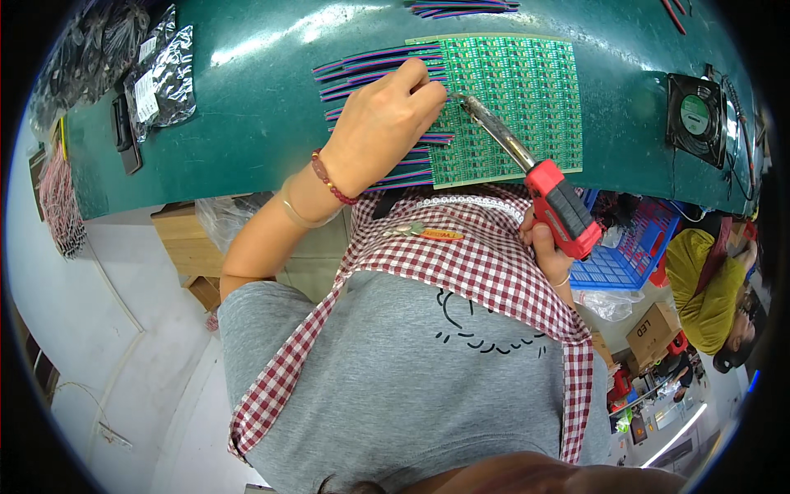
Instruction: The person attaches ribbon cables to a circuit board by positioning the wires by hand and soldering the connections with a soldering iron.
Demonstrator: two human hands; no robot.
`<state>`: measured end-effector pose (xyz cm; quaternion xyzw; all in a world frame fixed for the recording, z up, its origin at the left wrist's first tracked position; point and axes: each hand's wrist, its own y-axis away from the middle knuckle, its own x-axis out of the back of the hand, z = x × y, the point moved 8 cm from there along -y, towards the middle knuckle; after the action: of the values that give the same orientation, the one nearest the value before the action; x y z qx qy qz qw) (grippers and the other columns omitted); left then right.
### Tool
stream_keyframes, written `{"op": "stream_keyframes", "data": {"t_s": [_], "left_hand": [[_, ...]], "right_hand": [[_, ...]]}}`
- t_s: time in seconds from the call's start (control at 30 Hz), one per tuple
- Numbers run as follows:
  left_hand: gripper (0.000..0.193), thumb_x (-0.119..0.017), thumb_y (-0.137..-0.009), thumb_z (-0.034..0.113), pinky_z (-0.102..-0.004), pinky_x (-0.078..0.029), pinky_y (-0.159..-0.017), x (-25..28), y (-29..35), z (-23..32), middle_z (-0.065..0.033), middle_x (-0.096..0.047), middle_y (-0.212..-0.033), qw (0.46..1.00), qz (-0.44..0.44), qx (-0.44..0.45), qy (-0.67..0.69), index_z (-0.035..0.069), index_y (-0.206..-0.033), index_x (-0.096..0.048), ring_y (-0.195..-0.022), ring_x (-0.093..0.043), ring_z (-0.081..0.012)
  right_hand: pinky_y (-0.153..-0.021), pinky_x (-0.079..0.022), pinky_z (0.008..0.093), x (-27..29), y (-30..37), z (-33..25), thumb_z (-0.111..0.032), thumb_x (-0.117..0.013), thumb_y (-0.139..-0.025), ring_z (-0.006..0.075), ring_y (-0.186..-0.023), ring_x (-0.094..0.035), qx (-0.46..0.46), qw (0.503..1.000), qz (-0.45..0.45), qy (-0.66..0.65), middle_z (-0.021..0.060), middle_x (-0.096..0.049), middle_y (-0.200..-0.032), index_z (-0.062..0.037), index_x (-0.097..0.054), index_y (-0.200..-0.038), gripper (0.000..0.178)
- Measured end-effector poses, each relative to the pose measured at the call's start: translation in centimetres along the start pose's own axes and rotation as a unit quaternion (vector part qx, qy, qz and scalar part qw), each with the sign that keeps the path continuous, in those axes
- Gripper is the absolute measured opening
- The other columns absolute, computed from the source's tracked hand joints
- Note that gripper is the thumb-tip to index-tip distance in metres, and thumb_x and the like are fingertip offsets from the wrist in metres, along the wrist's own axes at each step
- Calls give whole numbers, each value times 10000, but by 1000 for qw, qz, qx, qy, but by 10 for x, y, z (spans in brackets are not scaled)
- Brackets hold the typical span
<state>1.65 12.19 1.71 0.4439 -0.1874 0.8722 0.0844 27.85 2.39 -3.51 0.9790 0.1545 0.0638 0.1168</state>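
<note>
A green panel of many small circuit boards (510,107) lies on the bench, and striped ribbon wires (354,64) stick out from its left edge. My left hand (383,123) rests over these wires, its fingers pinched on one at the panel's edge; the pinched end is mostly hidden by the fingers. In my right hand (549,253) is a soldering gun (561,206) with a red and black body. Its metal barrel slants up and left across the panel, and the tip is just right of my left fingertips.
More ribbon wires (461,6) lie at the bench's far edge. A black fan (695,115) stands at the right, bagged parts (160,86) at the left. Below the bench are a blue basket (613,263) and a carton (189,239). Another person (699,288) sits at the right.
</note>
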Motion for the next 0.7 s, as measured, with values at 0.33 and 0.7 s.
{"op": "stream_keyframes", "data": {"t_s": [0.33,0.7], "left_hand": [[124,-670,-853,121,-368,-512,-551,1,-1,2,-76,-522,-825,1000,17,-21,-1,60,-816,-570,-672,-628,-240],[71,-715,-812,102,-337,-520,-587,3,-2,1,-34,-588,-849,999,10,3,-38,85,-848,-656,-682,-632,-232]], "right_hand": [[-607,-500,292,-1,-3,-21,-208,-665,-912,138,-659,-609,14,999,29,-44,64,-652,-768,18,-654,-991,239],[-623,-511,292,3,-2,-10,-210,-700,-878,157,-678,-646,27,996,48,75,73,-678,-775,6,-699,-959,231]]}}
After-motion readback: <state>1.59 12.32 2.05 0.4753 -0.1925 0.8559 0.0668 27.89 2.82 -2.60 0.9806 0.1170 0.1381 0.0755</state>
